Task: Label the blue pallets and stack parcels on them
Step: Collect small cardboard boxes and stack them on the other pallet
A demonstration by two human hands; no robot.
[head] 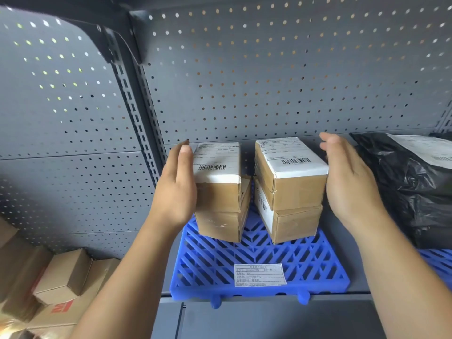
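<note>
A blue plastic pallet [259, 255] lies on a grey shelf, with a white printed label [260, 275] stuck near its front edge. Two stacks of brown cardboard parcels stand on its back half. The left stack [220, 194] and the right stack [291, 187] are each two parcels high, and the top parcels carry white barcode labels. My left hand [176, 189] lies flat against the left side of the left stack. My right hand [352, 184] is flat beside the right stack's outer side, fingers apart. Neither hand grips a parcel.
Black plastic mailer bags [411, 187] with a white label lie on a second blue pallet [437, 263] at the right. A grey pegboard wall [269, 81] backs the shelf. Loose cardboard boxes [61, 280] sit low on the left.
</note>
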